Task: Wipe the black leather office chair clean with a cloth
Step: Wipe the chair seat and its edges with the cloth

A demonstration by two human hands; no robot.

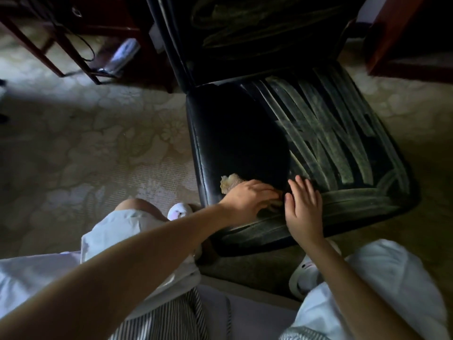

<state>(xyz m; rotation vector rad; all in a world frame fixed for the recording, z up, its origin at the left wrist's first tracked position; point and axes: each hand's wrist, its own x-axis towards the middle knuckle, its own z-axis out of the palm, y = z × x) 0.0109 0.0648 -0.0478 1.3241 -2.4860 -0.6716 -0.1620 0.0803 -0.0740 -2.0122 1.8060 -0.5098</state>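
Observation:
The black leather office chair stands in front of me, its seat point(331, 133) streaked with grey-green dust on the right and wiped dark on the left. Its backrest point(257, 33), also streaked, rises at the top. A tan cloth point(230, 184) lies on the seat near the front edge, and my left hand point(250, 196) grips it with fingers curled over it; only the cloth's left end shows. Just to the right of it, my right hand point(304, 207) rests flat on the seat's front, fingers straight, holding nothing.
Dark wooden table legs point(61, 52) with a hanging cable stand at the upper left, a white object point(125, 54) beneath them. More wooden furniture point(404, 40) is at the upper right. Patterned carpet point(85, 143) surrounds the chair. My white slippers point(180, 211) are beside the seat's front.

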